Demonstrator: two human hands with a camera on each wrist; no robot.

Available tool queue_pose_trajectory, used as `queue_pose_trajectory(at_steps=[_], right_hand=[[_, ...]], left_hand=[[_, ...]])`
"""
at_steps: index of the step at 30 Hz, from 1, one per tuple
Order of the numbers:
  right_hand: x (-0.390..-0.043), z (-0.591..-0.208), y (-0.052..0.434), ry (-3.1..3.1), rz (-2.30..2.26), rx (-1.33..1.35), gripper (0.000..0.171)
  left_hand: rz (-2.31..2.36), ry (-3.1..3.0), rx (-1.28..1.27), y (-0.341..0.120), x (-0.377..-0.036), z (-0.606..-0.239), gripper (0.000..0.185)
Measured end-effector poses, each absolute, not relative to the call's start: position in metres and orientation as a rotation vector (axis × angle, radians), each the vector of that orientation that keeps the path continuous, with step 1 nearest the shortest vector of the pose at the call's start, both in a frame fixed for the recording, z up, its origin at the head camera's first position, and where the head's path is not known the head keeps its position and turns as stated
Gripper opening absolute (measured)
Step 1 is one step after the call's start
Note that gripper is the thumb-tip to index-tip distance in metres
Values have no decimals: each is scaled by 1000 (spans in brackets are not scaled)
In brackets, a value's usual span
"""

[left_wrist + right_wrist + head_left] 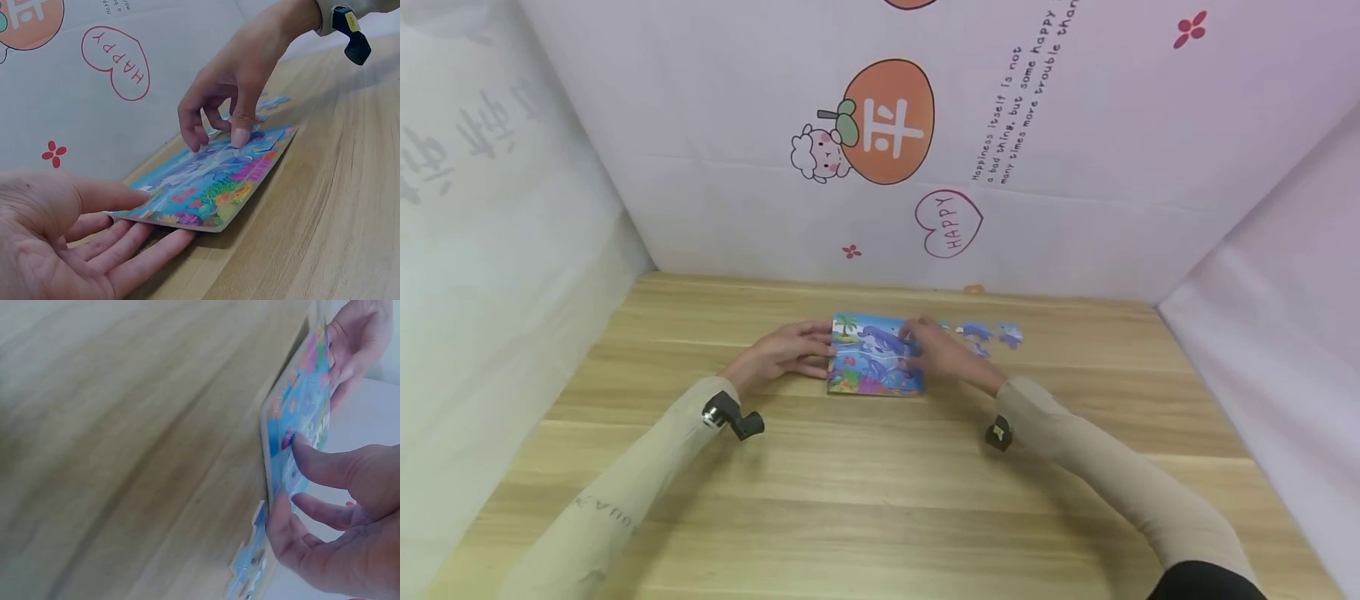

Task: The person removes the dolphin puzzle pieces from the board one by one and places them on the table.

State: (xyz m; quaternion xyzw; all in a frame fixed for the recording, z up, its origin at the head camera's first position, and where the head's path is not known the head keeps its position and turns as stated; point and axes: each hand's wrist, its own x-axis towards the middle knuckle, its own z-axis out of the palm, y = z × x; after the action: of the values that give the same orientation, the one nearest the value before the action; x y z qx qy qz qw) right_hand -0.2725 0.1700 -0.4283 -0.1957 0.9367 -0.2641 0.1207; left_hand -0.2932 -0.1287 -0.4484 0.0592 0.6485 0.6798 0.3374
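Wooden worktop (pixel 880 500), printed backdrop (pixel 1075 167). Left hand (pixel 778 354) flat, steadying puzzle board (pixel 872 367); right hand (pixel 936 350) fingertips pressing it, gripping nothing.

A light wooden plank tabletop (pixel 880 500) fills the foreground. White printed sheeting forms the back wall (pixel 1075 208), bearing an orange persimmon with a small sheep (pixel 880 125), a red outlined heart reading HAPPY (pixel 948 222), small red flowers (pixel 1190 28) and slanted black lettering (pixel 1022 108). Plain white sheets (pixel 490 250) close both sides.
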Motion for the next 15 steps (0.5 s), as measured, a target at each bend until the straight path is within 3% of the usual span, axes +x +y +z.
queue_pose_trajectory(at_steps=[15], right_hand=[[-285,-423,164,2726,-609,-584,45]], left_hand=[[1705,1849,186,-122,-287,-456,84]])
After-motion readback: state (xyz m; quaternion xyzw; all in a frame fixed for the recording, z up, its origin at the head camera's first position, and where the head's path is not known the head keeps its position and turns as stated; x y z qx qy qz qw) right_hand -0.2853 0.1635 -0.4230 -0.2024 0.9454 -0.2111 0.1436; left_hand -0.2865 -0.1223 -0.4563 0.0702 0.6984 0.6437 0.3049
